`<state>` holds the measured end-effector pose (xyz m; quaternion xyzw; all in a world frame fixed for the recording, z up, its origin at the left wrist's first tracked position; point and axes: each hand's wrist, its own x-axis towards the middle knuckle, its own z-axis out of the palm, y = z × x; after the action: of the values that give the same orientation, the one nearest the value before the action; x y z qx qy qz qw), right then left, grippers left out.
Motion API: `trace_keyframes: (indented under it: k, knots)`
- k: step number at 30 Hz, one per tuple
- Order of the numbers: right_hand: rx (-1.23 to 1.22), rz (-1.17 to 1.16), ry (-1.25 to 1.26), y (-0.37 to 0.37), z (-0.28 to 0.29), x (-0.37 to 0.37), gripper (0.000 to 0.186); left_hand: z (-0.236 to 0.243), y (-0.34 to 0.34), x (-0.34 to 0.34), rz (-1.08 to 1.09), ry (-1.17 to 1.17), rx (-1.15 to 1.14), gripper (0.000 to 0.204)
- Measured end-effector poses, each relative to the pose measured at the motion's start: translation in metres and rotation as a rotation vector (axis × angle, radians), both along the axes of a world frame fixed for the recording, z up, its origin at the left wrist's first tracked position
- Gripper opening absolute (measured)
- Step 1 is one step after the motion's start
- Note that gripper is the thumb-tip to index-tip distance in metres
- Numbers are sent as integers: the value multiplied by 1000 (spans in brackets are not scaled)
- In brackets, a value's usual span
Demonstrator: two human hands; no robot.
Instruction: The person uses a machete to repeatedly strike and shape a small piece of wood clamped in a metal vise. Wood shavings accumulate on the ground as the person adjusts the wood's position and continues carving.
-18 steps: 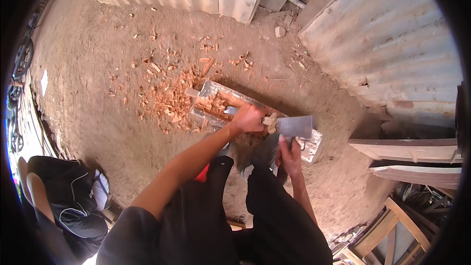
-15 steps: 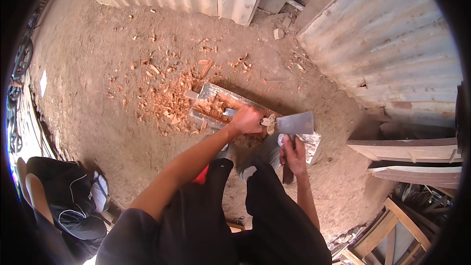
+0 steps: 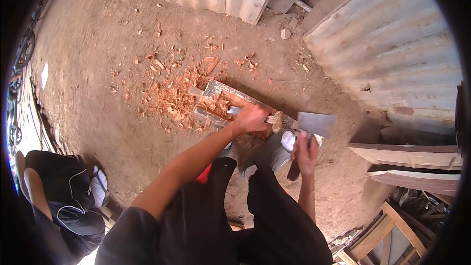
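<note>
My left hand [image 3: 252, 118] is closed round a chisel, its metal blade [image 3: 234, 110] showing on one side of the fist and its frayed, pale handle end [image 3: 276, 120] on the other. The chisel lies low over a reddish piece of wood [image 3: 236, 99] with a carved hollow full of shavings. That piece rests on a worn, whitish board [image 3: 212, 87]; the chisel's cutting tip is hard to make out among the chips. In my right hand [image 3: 306, 156] is a hatchet with a broad grey head [image 3: 318, 123], blurred, a small gap to the right of the chisel's handle end.
Wood shavings [image 3: 169, 100] litter the dirt floor left of the board. My shoe [image 3: 288, 140] is close beside the work. Corrugated metal sheets [image 3: 382, 49] stand ahead and right. Wooden frames [image 3: 382, 233] and curved boards [image 3: 407, 157] are at right, a black bag [image 3: 59, 186] at left.
The hatchet head has swung right, away from the chisel's handle end that it was against. The left hand keeps its hold on the chisel; the whole view has shifted slightly.
</note>
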<state>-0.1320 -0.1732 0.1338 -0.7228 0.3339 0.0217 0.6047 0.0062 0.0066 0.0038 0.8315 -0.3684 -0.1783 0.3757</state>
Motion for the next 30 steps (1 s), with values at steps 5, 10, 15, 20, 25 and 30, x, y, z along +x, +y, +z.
trace_keyframes:
  k: [5, 10, 15, 20, 25, 30]
  knots:
    - [72, -155, -42, 20, 3, -9, 38, 4, -1, 1, -38, 9, 48, 47]
    - [320, -59, 250, 0, -14, -5, 41, 6, -2, -4, 30, 25, 29, 41]
    - [334, -456, -70, -3, -13, -6, 44, -6, -7, -3, 4, -16, 78, 37]
    - [374, 22, 332, 2, -2, 8, 41, -10, -6, -6, 6, -25, 86, 35]
    - [422, -230, 156, -13, 0, 10, 45, -10, -8, -6, 5, -68, 45, 35]
    - [462, -2, 341, 24, 4, 10, 42, -11, -9, -5, 29, -26, 98, 30]
